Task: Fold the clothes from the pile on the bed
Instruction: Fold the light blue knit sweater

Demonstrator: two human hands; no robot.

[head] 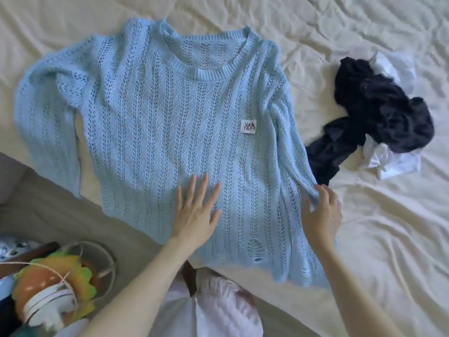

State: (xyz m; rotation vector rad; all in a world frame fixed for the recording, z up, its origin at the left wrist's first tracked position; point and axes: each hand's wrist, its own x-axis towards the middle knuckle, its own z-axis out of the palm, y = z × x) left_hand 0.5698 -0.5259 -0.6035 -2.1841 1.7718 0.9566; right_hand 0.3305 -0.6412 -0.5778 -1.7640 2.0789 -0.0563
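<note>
The bed (364, 239), under a rumpled cream sheet, filled most of the view. A light blue open-knit sweater (170, 122) lay spread flat on it, front up, its hem hanging over the bed's near edge. To the right of the sweater sat a crumpled dark navy garment (379, 117) on top of white clothes (393, 159). The left hand (196, 212) rested flat on the sweater's lower front, fingers straight and spread. The right hand (322, 215) pinched the cuff of the sweater's right-side sleeve.
</note>
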